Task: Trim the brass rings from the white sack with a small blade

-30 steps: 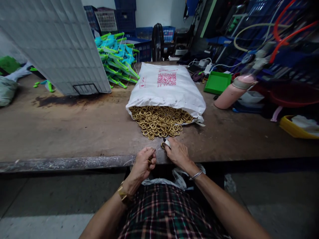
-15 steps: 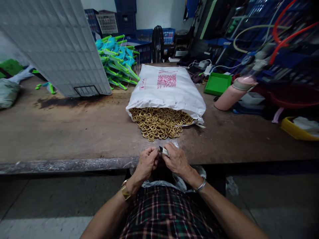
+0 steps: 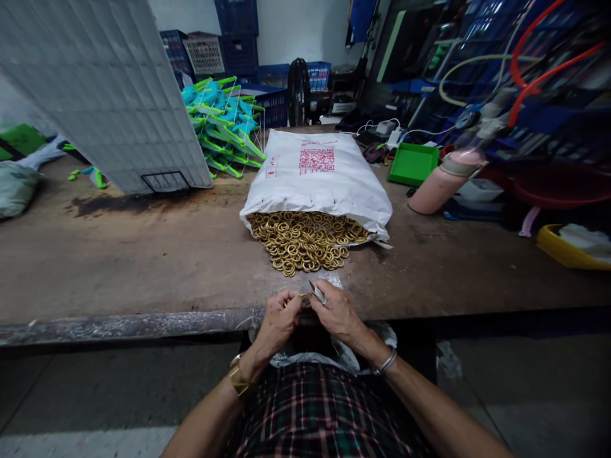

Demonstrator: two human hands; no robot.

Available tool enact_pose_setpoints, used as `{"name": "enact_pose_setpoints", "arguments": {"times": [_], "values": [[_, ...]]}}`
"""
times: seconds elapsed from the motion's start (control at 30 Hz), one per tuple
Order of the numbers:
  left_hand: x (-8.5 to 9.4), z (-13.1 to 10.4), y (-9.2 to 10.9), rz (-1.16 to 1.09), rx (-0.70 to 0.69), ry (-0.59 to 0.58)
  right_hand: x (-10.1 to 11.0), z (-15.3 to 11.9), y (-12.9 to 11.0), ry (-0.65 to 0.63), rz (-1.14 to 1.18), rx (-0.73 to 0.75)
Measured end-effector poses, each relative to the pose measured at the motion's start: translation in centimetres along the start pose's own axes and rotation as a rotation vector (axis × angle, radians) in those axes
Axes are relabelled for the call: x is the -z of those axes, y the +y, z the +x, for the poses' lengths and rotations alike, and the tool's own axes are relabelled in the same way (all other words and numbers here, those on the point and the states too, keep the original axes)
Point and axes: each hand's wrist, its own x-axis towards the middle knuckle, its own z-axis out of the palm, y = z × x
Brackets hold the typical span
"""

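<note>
Close together at the table's front edge are my two hands. My left hand is closed, with a brass-coloured ring pinched at its fingertips and perhaps more rings inside the fingers. My right hand is wrapped round a small knife with a dark, pointed blade and a pale handle; its tip points up and left. Just beyond the hands, a heap of brass-coloured rings spills from the open mouth of a white sack printed with a red square code.
A grey ribbed panel leans over the table at left, beside stacked green-and-blue plastic pieces. To the right are a green tray, a pink bottle and a yellow basin. An open bag lies below the table edge.
The hands stay close together, and the knife has tilted a little in my right hand. A ring now shows at my left fingertips. The whole view has shifted slightly.
</note>
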Motion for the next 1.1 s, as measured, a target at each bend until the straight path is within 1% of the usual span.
{"name": "enact_pose_setpoints", "arguments": {"times": [0.1,0.17,0.23,0.3,0.4,0.5,0.6,0.73,0.97,1.1], "values": [[0.0,0.0,-0.3,0.069,-0.074,0.053,0.3,0.3,-0.6,-0.015,0.154,-0.122],[0.0,0.0,-0.6,0.103,-0.152,0.067,0.5,0.4,-0.9,-0.059,0.239,-0.188],[0.0,0.0,-0.9,0.111,-0.207,0.053,0.4,0.5,-1.0,-0.12,0.309,-0.244],[0.1,-0.1,-0.9,0.104,-0.226,0.026,0.3,0.6,-1.0,-0.156,0.361,-0.289],[0.2,-0.3,-0.7,0.064,-0.155,-0.026,-0.1,0.6,-1.0,-0.15,0.394,-0.312],[0.3,-0.4,-0.4,-0.015,-0.023,-0.07,-0.4,0.7,-1.0,-0.112,0.363,-0.28],[0.4,-0.5,-0.3,-0.074,0.047,-0.094,-0.5,0.8,-0.9,-0.088,0.319,-0.233],[0.5,-0.6,-0.5,-0.102,0.055,-0.111,-0.6,0.9,-0.8,-0.087,0.3,-0.2],[0.9,-0.5,-0.8,-0.212,0.079,-0.163,-0.7,1.0,-0.9,-0.106,0.337,-0.22],[1.0,-0.5,-0.8,-0.231,0.09,-0.161,-0.6,1.0,-1.0,-0.102,0.35,-0.217]]}}
